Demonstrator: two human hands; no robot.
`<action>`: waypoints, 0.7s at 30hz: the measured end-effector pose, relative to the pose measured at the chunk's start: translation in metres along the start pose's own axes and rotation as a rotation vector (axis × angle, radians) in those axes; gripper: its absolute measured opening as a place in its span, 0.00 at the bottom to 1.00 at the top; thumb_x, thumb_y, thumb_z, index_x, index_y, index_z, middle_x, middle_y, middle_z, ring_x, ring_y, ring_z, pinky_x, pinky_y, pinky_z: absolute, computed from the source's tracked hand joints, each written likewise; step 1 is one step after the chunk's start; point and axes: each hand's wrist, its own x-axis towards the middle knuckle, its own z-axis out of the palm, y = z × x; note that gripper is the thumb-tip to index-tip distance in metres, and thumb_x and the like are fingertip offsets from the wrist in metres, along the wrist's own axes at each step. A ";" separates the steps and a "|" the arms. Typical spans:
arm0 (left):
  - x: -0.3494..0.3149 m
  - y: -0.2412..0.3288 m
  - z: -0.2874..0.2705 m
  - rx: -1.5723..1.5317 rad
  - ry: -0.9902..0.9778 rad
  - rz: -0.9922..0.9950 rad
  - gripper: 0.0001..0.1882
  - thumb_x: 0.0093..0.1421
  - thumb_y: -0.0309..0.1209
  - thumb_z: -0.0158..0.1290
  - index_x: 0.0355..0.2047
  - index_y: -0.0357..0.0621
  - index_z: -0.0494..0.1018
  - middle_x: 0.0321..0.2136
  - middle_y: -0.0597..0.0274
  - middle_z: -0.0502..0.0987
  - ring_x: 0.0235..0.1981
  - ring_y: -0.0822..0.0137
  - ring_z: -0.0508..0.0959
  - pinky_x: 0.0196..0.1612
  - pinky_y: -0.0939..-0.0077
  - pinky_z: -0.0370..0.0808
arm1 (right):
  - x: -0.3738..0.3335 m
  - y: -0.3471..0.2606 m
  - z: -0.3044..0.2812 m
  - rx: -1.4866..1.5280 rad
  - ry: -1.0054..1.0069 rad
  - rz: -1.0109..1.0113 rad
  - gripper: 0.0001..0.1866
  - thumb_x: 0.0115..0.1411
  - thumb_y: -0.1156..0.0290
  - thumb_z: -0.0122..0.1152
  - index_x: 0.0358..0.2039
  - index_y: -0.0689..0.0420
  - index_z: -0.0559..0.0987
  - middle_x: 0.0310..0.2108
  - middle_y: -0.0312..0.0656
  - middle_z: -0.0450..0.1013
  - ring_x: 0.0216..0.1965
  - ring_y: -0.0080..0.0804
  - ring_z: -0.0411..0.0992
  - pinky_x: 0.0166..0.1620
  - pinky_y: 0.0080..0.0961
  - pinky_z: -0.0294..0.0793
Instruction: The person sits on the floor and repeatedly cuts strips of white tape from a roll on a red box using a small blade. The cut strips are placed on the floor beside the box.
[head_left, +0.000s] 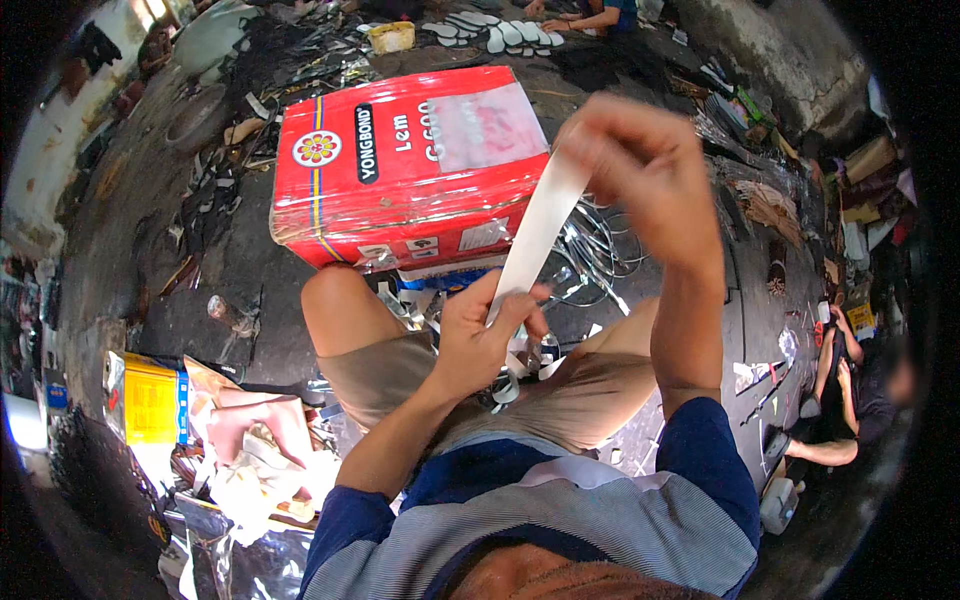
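A flat, cream-white strip (540, 225) is stretched slantwise between my two hands, in front of a red cardboard box. My left hand (478, 335) is closed on its lower part, above my lap, with the thumb across the strip. Raised higher and farther right, my right hand (645, 165) pinches the upper end; its fingers are slightly blurred. Below my left hand, a thin pale curl of material (507, 388) hangs over my lap. What the strip is made of, I cannot tell.
The red box (390, 215), wrapped in clear tape, stands just beyond my knees. Tangled silvery strands (595, 255) lie right of it. At left are a yellow tin (150, 400) and pink scraps (260, 430). White sole-shaped pieces (515, 36) lie far off; another person (850, 400) sits at right.
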 end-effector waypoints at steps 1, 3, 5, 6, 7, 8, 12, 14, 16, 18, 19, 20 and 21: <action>-0.008 -0.005 -0.001 0.030 0.038 -0.014 0.14 0.73 0.33 0.47 0.47 0.33 0.74 0.26 0.62 0.79 0.28 0.74 0.78 0.34 0.80 0.75 | 0.011 0.005 -0.006 0.068 0.087 0.016 0.08 0.64 0.67 0.61 0.32 0.58 0.82 0.25 0.30 0.74 0.22 0.13 0.65 0.24 0.13 0.60; -0.024 -0.020 -0.010 -0.007 0.053 -0.047 0.14 0.73 0.34 0.47 0.46 0.33 0.74 0.28 0.61 0.79 0.28 0.74 0.77 0.34 0.79 0.75 | 0.031 0.017 -0.024 0.185 0.262 -0.004 0.10 0.64 0.64 0.62 0.37 0.58 0.82 0.26 0.31 0.75 0.21 0.14 0.67 0.24 0.14 0.62; -0.039 -0.037 -0.017 -0.028 0.080 -0.053 0.13 0.73 0.33 0.47 0.46 0.33 0.74 0.28 0.62 0.79 0.29 0.75 0.77 0.34 0.79 0.75 | 0.047 0.033 -0.051 0.269 0.505 0.029 0.11 0.65 0.66 0.61 0.42 0.60 0.83 0.30 0.34 0.78 0.24 0.15 0.71 0.26 0.15 0.68; -0.042 -0.037 -0.019 0.051 0.082 -0.059 0.12 0.73 0.31 0.46 0.45 0.35 0.75 0.29 0.63 0.79 0.30 0.75 0.77 0.34 0.79 0.75 | 0.054 0.036 -0.057 0.362 0.515 -0.035 0.11 0.66 0.68 0.61 0.43 0.61 0.82 0.32 0.35 0.78 0.26 0.16 0.72 0.29 0.15 0.70; -0.046 -0.037 -0.019 0.092 0.061 -0.115 0.12 0.73 0.32 0.46 0.45 0.35 0.74 0.29 0.62 0.79 0.31 0.74 0.78 0.36 0.78 0.75 | 0.059 0.040 -0.060 0.455 0.525 -0.099 0.12 0.66 0.69 0.61 0.44 0.63 0.82 0.33 0.37 0.79 0.28 0.18 0.74 0.31 0.15 0.72; -0.049 -0.035 -0.017 0.133 0.038 -0.172 0.13 0.73 0.32 0.46 0.45 0.34 0.74 0.30 0.62 0.79 0.32 0.73 0.78 0.38 0.78 0.76 | 0.062 0.044 -0.059 0.467 0.571 -0.131 0.12 0.66 0.70 0.61 0.44 0.64 0.82 0.34 0.37 0.79 0.29 0.19 0.74 0.33 0.15 0.73; -0.036 -0.047 -0.005 0.364 -0.074 -0.079 0.08 0.66 0.25 0.50 0.43 0.39 0.76 0.31 0.56 0.80 0.33 0.65 0.81 0.38 0.71 0.77 | 0.065 0.019 -0.058 0.377 0.907 -0.306 0.11 0.67 0.72 0.59 0.44 0.67 0.81 0.36 0.43 0.79 0.31 0.26 0.75 0.37 0.21 0.77; -0.037 -0.074 -0.020 0.657 -0.147 0.048 0.13 0.57 0.24 0.55 0.44 0.42 0.78 0.35 0.48 0.80 0.39 0.50 0.81 0.43 0.61 0.77 | 0.073 -0.004 -0.075 0.404 1.093 -0.450 0.09 0.68 0.74 0.57 0.40 0.68 0.79 0.32 0.44 0.77 0.30 0.27 0.75 0.37 0.25 0.77; -0.062 -0.133 -0.045 0.785 -0.252 -0.178 0.17 0.55 0.25 0.57 0.46 0.42 0.78 0.39 0.47 0.80 0.45 0.48 0.80 0.49 0.58 0.75 | 0.068 -0.022 -0.107 0.397 1.021 -0.516 0.10 0.68 0.73 0.55 0.38 0.68 0.79 0.30 0.44 0.76 0.28 0.29 0.73 0.36 0.28 0.75; -0.068 -0.134 -0.049 0.882 -0.348 -0.257 0.27 0.51 0.29 0.63 0.53 0.42 0.76 0.46 0.45 0.78 0.52 0.47 0.76 0.56 0.57 0.72 | 0.053 -0.031 -0.146 0.256 0.730 -0.501 0.10 0.68 0.70 0.55 0.38 0.65 0.78 0.30 0.43 0.75 0.26 0.29 0.71 0.33 0.28 0.72; -0.062 -0.126 -0.044 0.830 -0.304 -0.177 0.37 0.48 0.32 0.67 0.59 0.41 0.70 0.53 0.45 0.73 0.57 0.46 0.73 0.60 0.58 0.70 | 0.057 -0.043 -0.118 0.024 0.999 -0.359 0.10 0.67 0.69 0.56 0.39 0.64 0.79 0.31 0.43 0.76 0.25 0.29 0.70 0.30 0.28 0.69; -0.048 -0.104 -0.030 0.771 -0.164 -0.037 0.40 0.47 0.34 0.68 0.61 0.40 0.68 0.56 0.45 0.70 0.59 0.47 0.71 0.61 0.59 0.69 | 0.041 -0.044 -0.098 0.000 0.749 -0.274 0.09 0.64 0.68 0.61 0.35 0.61 0.81 0.28 0.38 0.76 0.25 0.25 0.71 0.30 0.24 0.69; -0.033 -0.074 -0.015 0.706 -0.024 0.095 0.43 0.47 0.36 0.70 0.62 0.39 0.66 0.59 0.44 0.68 0.61 0.47 0.70 0.62 0.59 0.68 | 0.025 -0.047 -0.082 -0.044 0.424 -0.231 0.08 0.61 0.69 0.64 0.34 0.61 0.82 0.27 0.36 0.76 0.26 0.24 0.72 0.30 0.24 0.71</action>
